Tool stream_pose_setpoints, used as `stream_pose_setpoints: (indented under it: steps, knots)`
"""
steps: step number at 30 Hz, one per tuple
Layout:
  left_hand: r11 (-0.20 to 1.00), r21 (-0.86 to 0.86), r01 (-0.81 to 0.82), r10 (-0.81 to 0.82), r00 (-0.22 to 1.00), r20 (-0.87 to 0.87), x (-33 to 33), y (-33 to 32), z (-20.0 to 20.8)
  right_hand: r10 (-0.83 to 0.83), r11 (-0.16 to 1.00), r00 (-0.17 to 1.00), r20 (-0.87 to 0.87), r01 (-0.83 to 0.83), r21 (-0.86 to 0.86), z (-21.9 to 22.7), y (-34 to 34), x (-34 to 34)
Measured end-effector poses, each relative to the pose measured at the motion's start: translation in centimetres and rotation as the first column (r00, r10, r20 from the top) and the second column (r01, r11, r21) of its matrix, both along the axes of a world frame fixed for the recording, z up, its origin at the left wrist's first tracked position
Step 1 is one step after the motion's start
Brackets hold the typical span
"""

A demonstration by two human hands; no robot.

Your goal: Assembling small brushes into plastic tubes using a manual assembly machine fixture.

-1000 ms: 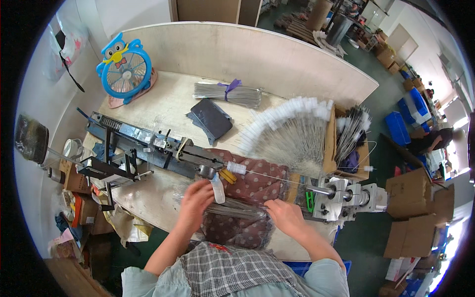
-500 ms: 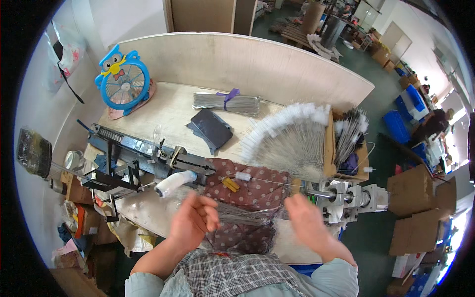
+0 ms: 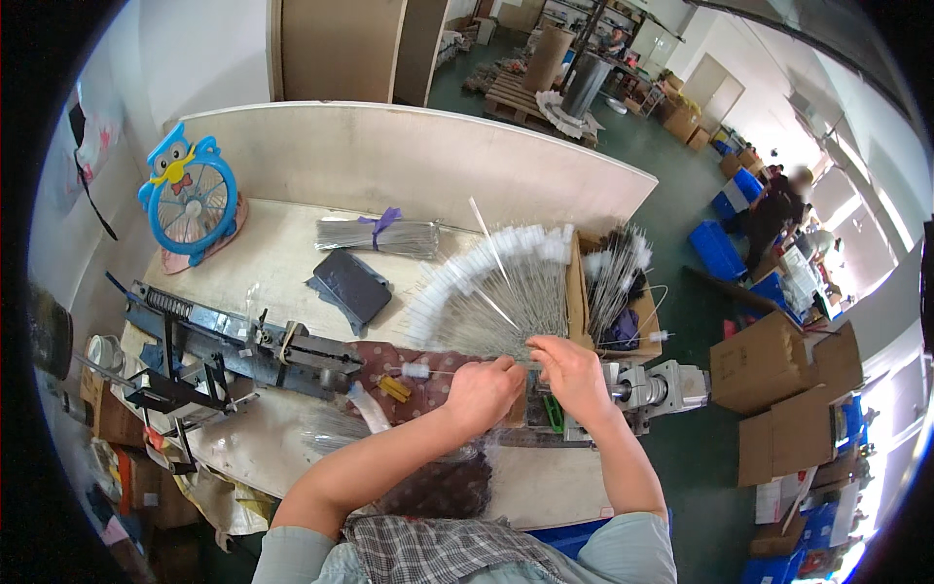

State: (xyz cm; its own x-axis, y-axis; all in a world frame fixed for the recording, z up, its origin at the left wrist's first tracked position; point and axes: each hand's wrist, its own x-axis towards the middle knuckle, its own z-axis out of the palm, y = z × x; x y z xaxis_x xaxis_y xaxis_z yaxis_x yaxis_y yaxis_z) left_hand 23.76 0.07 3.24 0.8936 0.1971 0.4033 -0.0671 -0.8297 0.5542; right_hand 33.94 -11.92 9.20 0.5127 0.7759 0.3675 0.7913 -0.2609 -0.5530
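Observation:
My left hand (image 3: 484,391) is closed in a pinch on the bare wire of a small wire brush. That brush has a white bristle head (image 3: 415,371), which points left over the dotted brown cloth (image 3: 443,389). Close beside it, my right hand (image 3: 572,378) is pinched at the right end of the wire, in front of the metal spindle machine (image 3: 657,389); what its fingertips hold is too small to make out. Just beyond both hands, many white-tipped wire brushes (image 3: 496,287) lie fanned out. Two pale thin strips (image 3: 491,243) show over the fan.
A cardboard box (image 3: 581,292) of brushes stands right of the fan. Yellow blocks (image 3: 394,388) lie on the cloth. At left are a black clamp rail (image 3: 224,336) and a blue owl-shaped fan (image 3: 193,200). A tied wire bundle (image 3: 375,237) and dark pads (image 3: 352,289) lie farther back. Another person (image 3: 775,216) is far right.
Both hands, apart and blurred before, have come together at the wire's right end and closed. The view has shifted, so the bench appears farther left and lower. The pale strips have appeared.

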Motion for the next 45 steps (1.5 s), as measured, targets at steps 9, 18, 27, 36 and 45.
stream_pose_setpoints:
  steps: [9,18,27,36,45]
  knots:
    - [0.966,0.251,0.066,-0.097,0.989,0.113,1.0,0.5,0.2,-0.15,0.989,0.98,0.127,0.149,0.018,-1.4,-1.1,0.8]
    - [0.972,0.226,0.065,-0.086,0.993,0.085,-1.1,2.6,-0.2,0.057,0.953,0.994,-0.097,-0.083,-0.292,1.2,-0.2,0.3]
    - [-0.051,-0.928,-0.369,0.031,0.928,-0.371,-15.0,4.9,-3.2,0.457,0.888,0.889,0.035,-0.454,-0.067,-1.5,11.9,-6.0]
    - [-0.403,-0.915,-0.026,0.333,0.927,-0.173,-17.8,9.5,0.4,0.332,0.941,0.939,0.09,-0.324,-0.098,-2.3,14.6,-9.2]
    - [0.629,-0.343,-0.698,0.438,0.682,-0.585,-14.4,8.8,-1.2,0.332,0.939,0.938,0.101,-0.319,-0.125,-1.8,14.0,-8.5]
